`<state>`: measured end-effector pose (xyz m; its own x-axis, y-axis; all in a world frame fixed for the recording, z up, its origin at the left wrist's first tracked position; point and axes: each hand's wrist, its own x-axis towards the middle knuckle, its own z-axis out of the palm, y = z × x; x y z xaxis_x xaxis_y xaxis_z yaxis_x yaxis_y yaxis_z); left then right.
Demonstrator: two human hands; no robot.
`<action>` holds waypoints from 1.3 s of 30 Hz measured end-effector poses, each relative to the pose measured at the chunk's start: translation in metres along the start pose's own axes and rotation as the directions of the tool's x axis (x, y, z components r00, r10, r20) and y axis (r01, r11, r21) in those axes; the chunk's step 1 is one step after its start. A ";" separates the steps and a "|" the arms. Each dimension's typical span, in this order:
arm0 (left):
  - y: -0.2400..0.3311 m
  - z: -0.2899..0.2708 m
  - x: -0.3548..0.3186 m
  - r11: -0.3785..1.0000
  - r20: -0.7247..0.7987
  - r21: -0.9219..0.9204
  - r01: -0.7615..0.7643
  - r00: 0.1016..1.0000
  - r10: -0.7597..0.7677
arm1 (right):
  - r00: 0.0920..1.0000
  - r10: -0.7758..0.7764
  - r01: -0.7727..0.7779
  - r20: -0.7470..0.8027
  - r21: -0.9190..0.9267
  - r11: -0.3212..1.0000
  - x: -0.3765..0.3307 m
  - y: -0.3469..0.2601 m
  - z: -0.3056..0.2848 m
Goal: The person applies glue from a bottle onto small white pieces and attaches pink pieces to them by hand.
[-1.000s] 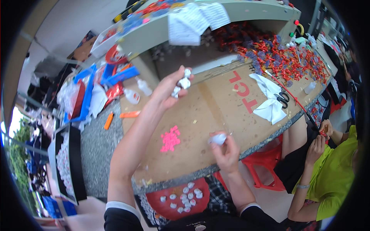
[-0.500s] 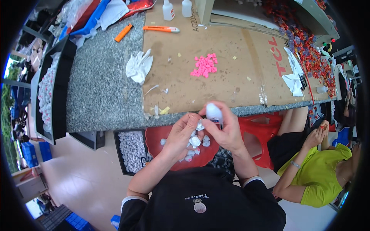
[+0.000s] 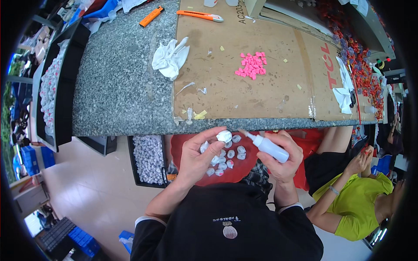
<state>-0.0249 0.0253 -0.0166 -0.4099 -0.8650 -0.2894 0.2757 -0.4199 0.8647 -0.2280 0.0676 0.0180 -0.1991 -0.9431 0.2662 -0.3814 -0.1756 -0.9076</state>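
Between the thumb and fingers of my left hand (image 3: pixel 194 157) is a small white round piece (image 3: pixel 224 136); another whitish piece (image 3: pixel 203 147) shows against the same hand. My right hand (image 3: pixel 285 158) is closed around a white squeeze bottle (image 3: pixel 273 150) with a thin nozzle. The bottle lies tilted, its tip pointing up and left toward the held piece but apart from it. Below both hands, a red tray (image 3: pixel 237 172) carries several similar white round pieces (image 3: pixel 222 166), a few with pink spots.
Small pink pieces (image 3: pixel 252 65) are heaped on the cardboard sheet (image 3: pixel 270 98) on the counter. A white glove or cloth (image 3: pixel 170 58), orange cutter (image 3: pixel 200 16) and orange tool (image 3: pixel 151 16) lie nearby. Black bins (image 3: pixel 148 182) (image 3: pixel 65 93) stand left. A co-worker (image 3: pixel 355 191) sits right.
The bottle has come away from the piece in my left hand and tipped over, its nozzle now visible. My hands have moved apart. The whole view has shifted a little.
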 end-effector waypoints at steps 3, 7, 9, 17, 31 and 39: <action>-0.002 0.000 0.001 1.000 0.007 0.025 0.008 1.000 -0.009 | 0.994 -0.107 0.108 0.037 -0.020 0.994 -0.001 0.002 -0.003; -0.003 0.002 0.003 1.000 0.014 0.026 0.014 1.000 -0.014 | 0.994 -0.103 0.103 0.046 -0.006 0.995 -0.003 0.006 -0.002; -0.003 0.004 0.004 0.999 0.012 0.039 0.012 1.000 -0.013 | 0.996 -0.087 0.088 0.035 -0.004 0.996 -0.004 0.006 -0.002; -0.004 0.008 0.005 1.000 -0.038 0.013 0.005 0.999 -0.004 | 0.995 -0.093 0.093 0.048 -0.001 0.996 -0.005 0.008 0.000; -0.007 0.008 0.004 1.000 -0.040 -0.016 0.006 0.999 -0.007 | 0.992 -0.117 0.117 0.038 0.009 0.993 -0.003 0.008 0.003; -0.003 0.003 0.006 0.999 -0.059 -0.026 0.031 0.998 -0.033 | 0.998 0.019 -0.012 -0.056 0.134 0.991 0.004 0.017 -0.004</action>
<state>-0.0311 0.0229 -0.0197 -0.3666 -0.8655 -0.3414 0.2855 -0.4539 0.8441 -0.2385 0.0624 0.0049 -0.2569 -0.9290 0.2665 -0.2546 -0.2009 -0.9459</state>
